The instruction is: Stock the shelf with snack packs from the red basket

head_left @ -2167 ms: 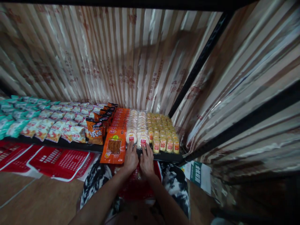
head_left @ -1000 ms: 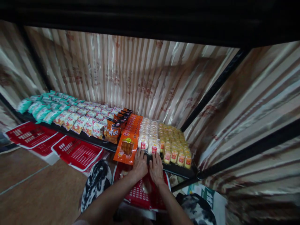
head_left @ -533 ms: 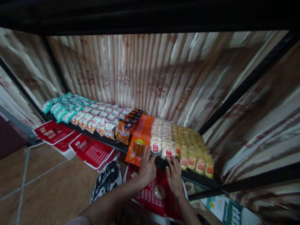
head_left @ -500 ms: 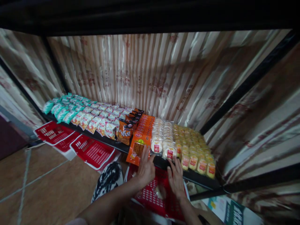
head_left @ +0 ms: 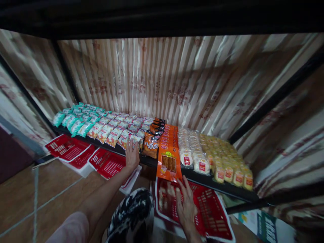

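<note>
Straightening snack rows on shelf [head_left: 152, 162]. Left hand [head_left: 132, 154] flat, fingers spread on white packets [head_left: 130, 139], grasping nothing. Right hand [head_left: 186, 205] splayed, unclenched over red basket [head_left: 215, 216], orange packet [head_left: 168, 164] just above fingertips. Next likely nudging packets square.

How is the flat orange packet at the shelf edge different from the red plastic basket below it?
The flat orange packet overhangs the black shelf edge; the red plastic basket sits lower, near the floor. The packet is closed, showing brown sticks; the basket is an open perforated tray. The right hand reaches over the basket, not the packet. Both have warm colours.
</note>
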The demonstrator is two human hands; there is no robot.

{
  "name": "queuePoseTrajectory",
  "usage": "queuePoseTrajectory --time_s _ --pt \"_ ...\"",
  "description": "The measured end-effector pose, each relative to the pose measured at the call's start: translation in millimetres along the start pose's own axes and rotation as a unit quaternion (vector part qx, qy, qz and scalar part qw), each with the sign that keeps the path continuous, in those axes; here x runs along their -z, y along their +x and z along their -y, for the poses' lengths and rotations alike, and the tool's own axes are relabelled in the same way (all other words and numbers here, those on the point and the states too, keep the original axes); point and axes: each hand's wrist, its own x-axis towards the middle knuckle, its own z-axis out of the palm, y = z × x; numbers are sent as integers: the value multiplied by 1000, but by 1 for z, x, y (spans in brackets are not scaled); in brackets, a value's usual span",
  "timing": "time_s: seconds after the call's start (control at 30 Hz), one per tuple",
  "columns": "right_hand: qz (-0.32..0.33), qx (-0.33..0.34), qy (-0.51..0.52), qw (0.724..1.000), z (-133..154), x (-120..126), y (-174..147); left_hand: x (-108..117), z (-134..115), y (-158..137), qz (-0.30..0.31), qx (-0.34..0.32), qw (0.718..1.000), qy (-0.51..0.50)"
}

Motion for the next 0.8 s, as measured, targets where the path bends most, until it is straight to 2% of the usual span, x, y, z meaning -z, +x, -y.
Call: queuePoseTrajectory --time_s 0.17,0.3,0.47,0.6,0.8 --pt "-13 -23 -4 1000 33 -12 -21 0 24 19 53 -70 996 18" --pt "-8 -32 -22 999 56 -17 -44 -4 33 28 87 -69 993 27" --pt "-20 -70 -26 997 93 -25 -72 -1 46 37 132 -99 986 22" --pt "-38 -98 -25 994 120 -32 -93 3 57 33 134 -129 982 7" --pt "-67 -130 -29 989 145 -39 -121 16 70 13 160 -153 975 -30"
